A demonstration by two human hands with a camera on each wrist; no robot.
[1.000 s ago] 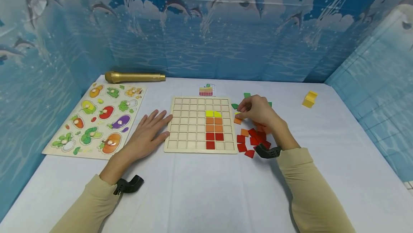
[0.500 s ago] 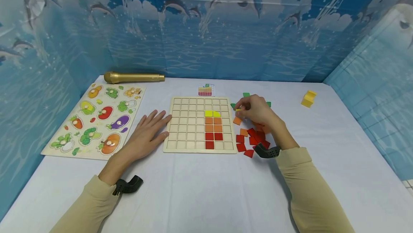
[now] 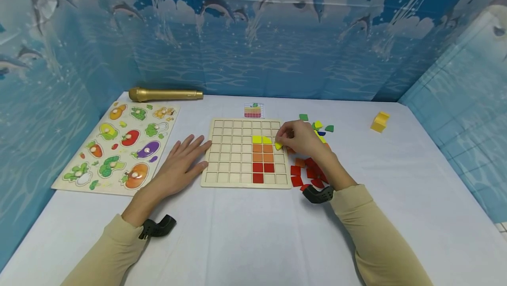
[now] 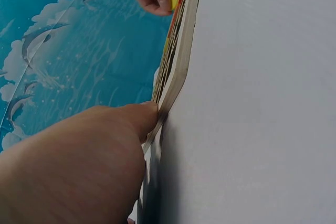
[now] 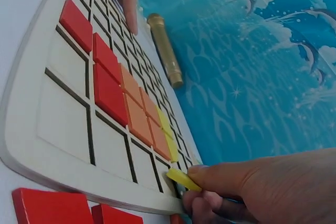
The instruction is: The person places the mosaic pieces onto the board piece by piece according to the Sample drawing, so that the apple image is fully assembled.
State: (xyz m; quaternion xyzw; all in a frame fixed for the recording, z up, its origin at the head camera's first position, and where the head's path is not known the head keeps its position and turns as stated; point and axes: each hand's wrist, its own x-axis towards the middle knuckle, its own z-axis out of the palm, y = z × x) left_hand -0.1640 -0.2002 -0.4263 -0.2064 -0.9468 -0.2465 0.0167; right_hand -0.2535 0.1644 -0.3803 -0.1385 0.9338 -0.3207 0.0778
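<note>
A wooden grid board [image 3: 232, 154] lies flat on the white table, with red, orange and yellow tiles set in two of its columns. My left hand [image 3: 180, 169] lies spread at the board's left side, thumb and fingertips at the edge. Over the right part of the board, my right hand [image 3: 302, 138] pinches a yellow tile [image 5: 184, 179] between thumb and fingers. In the right wrist view that tile is tilted close over the cells near the right edge. Right of the board lie loose red tiles [image 3: 296, 181], partly hidden by my right forearm, plus green tiles [image 3: 329, 128].
Behind the board is a small printed picture card [image 3: 253, 110]. A vegetable puzzle board [image 3: 119, 145] lies at left, a gold microphone [image 3: 166, 95] along the back edge. A yellow block [image 3: 380, 122] stands at right. Patterned blue curtains [image 3: 245, 57] enclose the table.
My right hand has moved left from the loose tiles to over the board's right columns, carrying the yellow tile. More yellow tiles and a dark blue piece now show. My left hand stays put.
</note>
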